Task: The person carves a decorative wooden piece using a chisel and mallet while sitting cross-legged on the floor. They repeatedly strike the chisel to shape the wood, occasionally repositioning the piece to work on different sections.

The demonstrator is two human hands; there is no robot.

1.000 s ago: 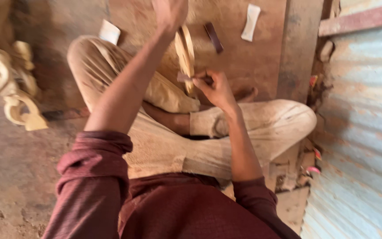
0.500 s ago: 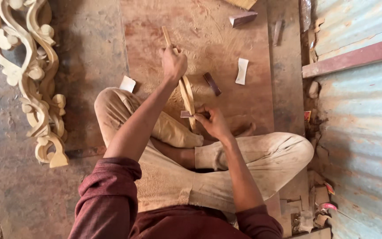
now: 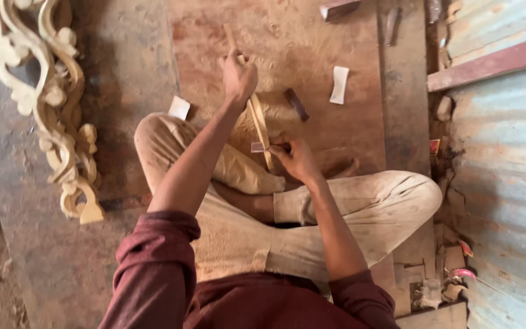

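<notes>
I sit cross-legged on a brown wooden board (image 3: 312,55). My left hand (image 3: 239,75) is closed around the upper part of a long thin pale wooden strip (image 3: 259,127) that slants down toward my lap. My right hand (image 3: 296,157) grips the strip's lower part and presses a small folded piece of sandpaper (image 3: 257,147) against it. Wood dust lies on the board around the strip.
A large pale carved scrollwork piece (image 3: 56,116) lies on the floor at left. On the board are a white paper scrap (image 3: 339,84), a dark small block (image 3: 296,104), another pale scrap (image 3: 179,107) by my knee and a wood offcut (image 3: 339,8). Corrugated metal sheet (image 3: 506,183) stands at right.
The view has tilted down and back, so more of the floor and carving shows. My hands keep their hold on the strip; the right hand sits slightly lower along it.
</notes>
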